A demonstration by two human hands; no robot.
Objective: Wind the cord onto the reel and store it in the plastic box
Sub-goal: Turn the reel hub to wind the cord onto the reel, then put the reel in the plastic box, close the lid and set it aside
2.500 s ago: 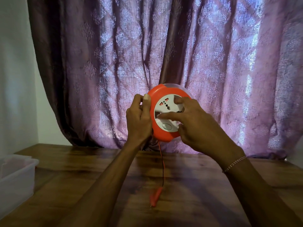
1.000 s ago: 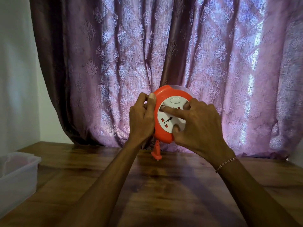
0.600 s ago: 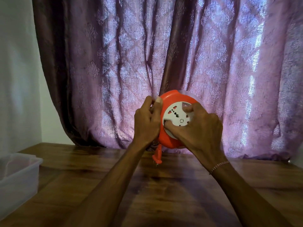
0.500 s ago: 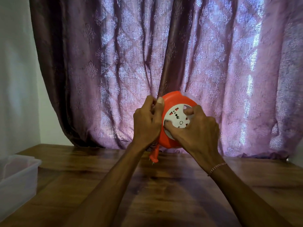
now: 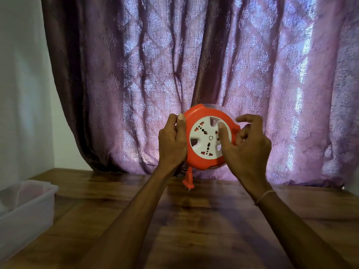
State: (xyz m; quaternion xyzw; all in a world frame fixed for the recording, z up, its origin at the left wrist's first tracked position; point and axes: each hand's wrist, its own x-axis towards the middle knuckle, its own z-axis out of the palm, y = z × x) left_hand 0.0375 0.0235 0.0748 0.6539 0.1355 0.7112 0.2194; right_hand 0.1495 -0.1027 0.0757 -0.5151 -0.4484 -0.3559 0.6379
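The orange reel [image 5: 208, 138] is held upright at the frame's centre, above the wooden table [image 5: 194, 220]; its plug [image 5: 188, 181] hangs just below. The left hand [image 5: 172, 141] grips its left rim, thumb on the front edge; the right hand [image 5: 246, 146] has its fingers curled at the right rim, thumb pressing the white socket face. The plastic box [image 5: 25, 208] sits at lower left; a purple curtain [image 5: 194, 65] hangs behind.

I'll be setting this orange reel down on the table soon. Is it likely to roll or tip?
On edge, the reel would probably roll: its rim is round. Laid flat on its wide face it should sit steady on the table. The dangling plug hangs loose and may swing or catch.
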